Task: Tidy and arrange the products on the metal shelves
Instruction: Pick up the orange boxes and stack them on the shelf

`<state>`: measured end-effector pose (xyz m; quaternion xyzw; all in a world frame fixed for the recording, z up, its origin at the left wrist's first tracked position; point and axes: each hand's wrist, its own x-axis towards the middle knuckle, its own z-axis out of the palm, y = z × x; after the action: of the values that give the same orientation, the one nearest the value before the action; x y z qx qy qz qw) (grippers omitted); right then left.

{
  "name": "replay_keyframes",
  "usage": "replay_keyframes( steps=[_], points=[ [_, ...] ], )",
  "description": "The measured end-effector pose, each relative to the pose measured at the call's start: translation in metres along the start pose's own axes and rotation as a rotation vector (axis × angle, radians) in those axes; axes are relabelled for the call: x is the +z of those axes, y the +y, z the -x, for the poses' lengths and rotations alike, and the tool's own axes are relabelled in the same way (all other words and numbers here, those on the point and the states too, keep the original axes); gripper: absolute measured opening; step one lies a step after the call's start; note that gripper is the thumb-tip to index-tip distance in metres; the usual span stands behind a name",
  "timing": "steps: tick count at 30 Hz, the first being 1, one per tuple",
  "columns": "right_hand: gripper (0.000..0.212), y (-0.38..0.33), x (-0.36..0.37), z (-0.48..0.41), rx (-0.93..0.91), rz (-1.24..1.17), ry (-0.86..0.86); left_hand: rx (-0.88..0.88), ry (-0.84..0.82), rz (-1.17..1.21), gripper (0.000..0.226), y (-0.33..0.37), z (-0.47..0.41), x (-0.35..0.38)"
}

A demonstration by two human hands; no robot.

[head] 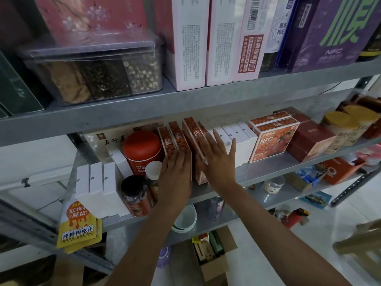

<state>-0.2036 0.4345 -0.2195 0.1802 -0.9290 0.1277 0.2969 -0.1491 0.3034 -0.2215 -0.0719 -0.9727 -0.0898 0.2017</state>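
The fingers (180,159) of the left hand (175,178) lie straight and close together, flat against the front of the slim orange boxes (175,133). They press and do not grip. The right hand (216,162) is just beside it, fingers straight and fanned, with the palm on a tilted box of the same row and the fingertips reaching over the white boxes (241,133) next to it. Neither hand holds anything.

The orange boxes stand on edge on the middle metal shelf (268,172), between a red canister (142,149) and the white boxes. They are uneven, and some lean.

The step in hand looks like squaring this row. The next move probably calls for an even push from both palms to bring the boxes upright and flush without shoving their neighbours.

The orange boxes are thin printed card with a slight gloss, flat faces and sharp edges, so they should slide easily on the smooth grey metal. The white boxes are plain matt card of a similar slim shape.

The canister is round with a domed lid. In front of it stand a white-lidded jar (153,170) and a dark-lidded jar (134,195), both cylinders touching or nearly touching the left wrist, and they might tip if nudged.
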Motion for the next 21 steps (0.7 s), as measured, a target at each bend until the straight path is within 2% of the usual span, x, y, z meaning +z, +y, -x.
replay_keyframes(
  steps=[3, 10, 14, 17, 21],
  points=[
    [0.052, -0.003, 0.014, 0.000, -0.009, 0.053, -0.102, -0.008, -0.044, -0.044, 0.072, 0.002, 0.000, -0.003],
    [0.076, -0.002, 0.013, -0.003, 0.040, -0.046, -0.314, 0.019, -0.097, -0.072, 0.075, 0.002, -0.002, -0.004],
    [0.082, 0.010, 0.012, 0.010, 0.072, -0.048, -0.261, 0.026, -0.078, -0.074, 0.075, 0.001, -0.001, -0.002],
    [0.076, 0.016, 0.006, 0.026, 0.072, -0.045, -0.241, 0.012, -0.130, -0.113, 0.073, 0.003, -0.001, -0.003],
    [0.071, 0.014, 0.000, 0.052, 0.079, -0.071, -0.144, 0.003, -0.104, -0.084, 0.074, 0.004, 0.000, -0.003]
  ],
)
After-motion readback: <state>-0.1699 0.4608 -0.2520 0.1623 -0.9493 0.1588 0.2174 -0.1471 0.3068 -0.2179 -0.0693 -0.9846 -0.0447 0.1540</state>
